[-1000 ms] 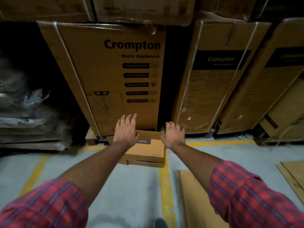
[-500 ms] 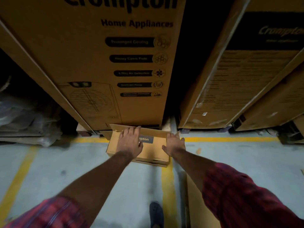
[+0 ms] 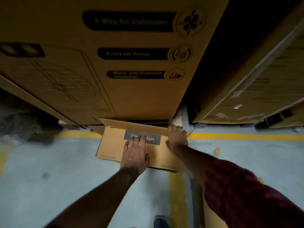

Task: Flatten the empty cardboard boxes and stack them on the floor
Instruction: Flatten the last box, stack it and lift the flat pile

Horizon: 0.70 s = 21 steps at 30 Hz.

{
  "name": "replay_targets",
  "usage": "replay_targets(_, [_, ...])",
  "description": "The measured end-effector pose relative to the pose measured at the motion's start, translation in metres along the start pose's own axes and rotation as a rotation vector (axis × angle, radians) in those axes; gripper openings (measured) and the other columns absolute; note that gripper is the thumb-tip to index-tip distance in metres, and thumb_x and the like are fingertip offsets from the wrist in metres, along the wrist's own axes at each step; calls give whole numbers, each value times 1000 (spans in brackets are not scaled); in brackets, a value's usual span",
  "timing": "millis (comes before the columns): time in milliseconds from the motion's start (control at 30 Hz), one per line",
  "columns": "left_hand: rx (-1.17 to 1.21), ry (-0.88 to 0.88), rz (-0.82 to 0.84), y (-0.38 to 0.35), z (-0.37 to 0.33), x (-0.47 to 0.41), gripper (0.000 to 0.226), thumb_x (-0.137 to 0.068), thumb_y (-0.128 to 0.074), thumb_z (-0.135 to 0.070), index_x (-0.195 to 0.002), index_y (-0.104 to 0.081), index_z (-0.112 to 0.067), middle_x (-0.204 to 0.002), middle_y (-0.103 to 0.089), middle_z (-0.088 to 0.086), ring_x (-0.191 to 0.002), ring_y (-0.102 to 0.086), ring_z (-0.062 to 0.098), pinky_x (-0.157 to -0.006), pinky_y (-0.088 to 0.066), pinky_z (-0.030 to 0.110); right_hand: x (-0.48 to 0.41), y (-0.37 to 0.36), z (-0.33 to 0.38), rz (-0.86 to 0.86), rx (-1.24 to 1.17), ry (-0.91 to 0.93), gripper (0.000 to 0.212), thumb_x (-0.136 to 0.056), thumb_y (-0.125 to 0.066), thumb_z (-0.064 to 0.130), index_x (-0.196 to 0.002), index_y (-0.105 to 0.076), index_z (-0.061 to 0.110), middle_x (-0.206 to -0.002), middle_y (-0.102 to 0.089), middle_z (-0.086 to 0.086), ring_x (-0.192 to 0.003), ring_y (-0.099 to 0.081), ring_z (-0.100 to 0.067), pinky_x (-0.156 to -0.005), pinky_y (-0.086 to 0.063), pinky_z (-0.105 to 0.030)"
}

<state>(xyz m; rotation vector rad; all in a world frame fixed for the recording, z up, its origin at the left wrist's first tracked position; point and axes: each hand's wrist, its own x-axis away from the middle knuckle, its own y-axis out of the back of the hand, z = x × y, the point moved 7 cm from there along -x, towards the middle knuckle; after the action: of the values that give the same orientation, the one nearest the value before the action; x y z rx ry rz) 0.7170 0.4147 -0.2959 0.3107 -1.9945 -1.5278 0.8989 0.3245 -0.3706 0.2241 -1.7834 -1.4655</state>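
Observation:
A small brown cardboard box (image 3: 113, 145) with a grey brand label lies on the grey floor, right in front of a tall carton. Its far flap (image 3: 131, 125) stands up. My left hand (image 3: 135, 153) rests flat on the box's top face, fingers over the label. My right hand (image 3: 176, 139) lies on the box's right end, fingers reaching to the flap's right corner. Whether the right fingers curl around the edge is unclear.
A tall printed carton (image 3: 115, 63) rises just behind the box, with another strapped carton (image 3: 255, 88) to its right. Yellow floor lines (image 3: 246, 136) cross near the box. Flat cardboard (image 3: 212, 218) lies at lower right, under my sleeve. My shoe (image 3: 160, 222) shows at the bottom.
The view has dropped closer to the box. My left hand slid back from the flap to the middle of the top face. My right hand moved up along the box's right end.

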Motion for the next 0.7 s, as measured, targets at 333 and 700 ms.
replay_targets(333, [-18,30,63,-117,41,-36,79,-100,-53,-49,-164,-18,-20,-167,-33,6,-156,-25,31,-130,-21,47,-92,-67,-3,-70,100,-13,51,-98,-49,8,-147,-40,17,-145,-54,-12,-132,-53,-36,-113,-39,-51])
replay_targets(700, [-51,44,2,-42,22,-30,81,-97,-59,-48,-163,-20,-21,-166,-32,8,-155,-26,31,-129,-22,46,-23,4,4,-123,92,158,45,-99,-48,6,-138,-53,27,-137,-62,-5,-123,-59,-31,-95,-54,-44])
